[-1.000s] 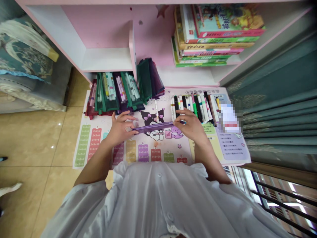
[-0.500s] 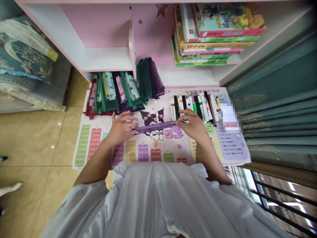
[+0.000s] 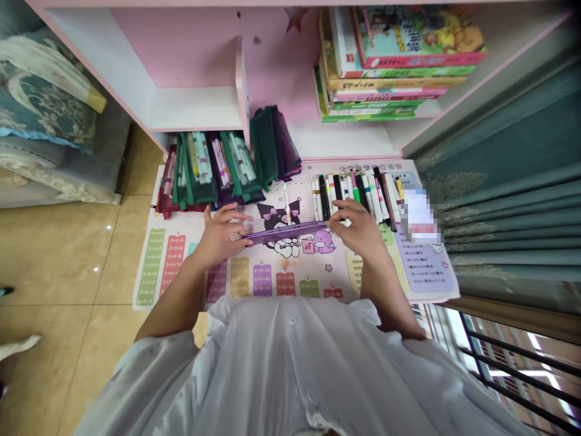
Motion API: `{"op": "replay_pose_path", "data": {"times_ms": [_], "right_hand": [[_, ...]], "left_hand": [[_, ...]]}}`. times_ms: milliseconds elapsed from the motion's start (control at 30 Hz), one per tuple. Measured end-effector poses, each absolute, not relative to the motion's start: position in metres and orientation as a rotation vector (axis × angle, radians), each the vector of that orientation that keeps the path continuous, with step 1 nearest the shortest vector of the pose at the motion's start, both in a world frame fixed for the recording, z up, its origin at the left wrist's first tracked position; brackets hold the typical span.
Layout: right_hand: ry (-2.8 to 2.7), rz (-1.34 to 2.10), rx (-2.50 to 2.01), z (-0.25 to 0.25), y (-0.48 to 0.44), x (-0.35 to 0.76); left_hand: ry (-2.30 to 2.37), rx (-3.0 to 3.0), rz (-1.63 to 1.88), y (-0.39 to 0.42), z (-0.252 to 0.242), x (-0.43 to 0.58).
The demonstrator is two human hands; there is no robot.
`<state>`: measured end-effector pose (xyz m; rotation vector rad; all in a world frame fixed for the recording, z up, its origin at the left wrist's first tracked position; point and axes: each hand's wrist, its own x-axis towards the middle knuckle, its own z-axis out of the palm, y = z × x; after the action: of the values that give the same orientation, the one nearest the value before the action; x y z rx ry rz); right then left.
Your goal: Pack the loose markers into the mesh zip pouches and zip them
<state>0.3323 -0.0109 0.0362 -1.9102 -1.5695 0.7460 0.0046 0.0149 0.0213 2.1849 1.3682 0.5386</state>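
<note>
Counter [image 3: 336, 275], printed top. Purple pouch [image 3: 290, 232] over it, stretched across the gap between both hands. Left hand [image 3: 221, 236] pinches its left end; right hand [image 3: 358, 229] pinches at its right end. Lone white marker [image 3: 286, 200] lies just beyond the pouch.

Pixelation obscures the item [image 3: 421, 215] beside the markers [image 3: 356, 192]; the right edge crops the curtain [image 3: 512, 181].

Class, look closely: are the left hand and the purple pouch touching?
Touching. The head view shows it: the left hand pinches the pouch's left end between thumb and fingers, with the purple pouch stretching rightward from there.
</note>
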Motion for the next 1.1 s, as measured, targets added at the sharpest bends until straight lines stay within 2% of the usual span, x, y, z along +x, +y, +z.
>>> {"op": "replay_pose_path", "data": {"times_ms": [1100], "right_hand": [[-1.468, 0.655, -1.871, 0.027, -0.011, 0.347]], "left_hand": [[1.372, 2.184, 0.537, 0.015, 0.019, 0.002]]}}
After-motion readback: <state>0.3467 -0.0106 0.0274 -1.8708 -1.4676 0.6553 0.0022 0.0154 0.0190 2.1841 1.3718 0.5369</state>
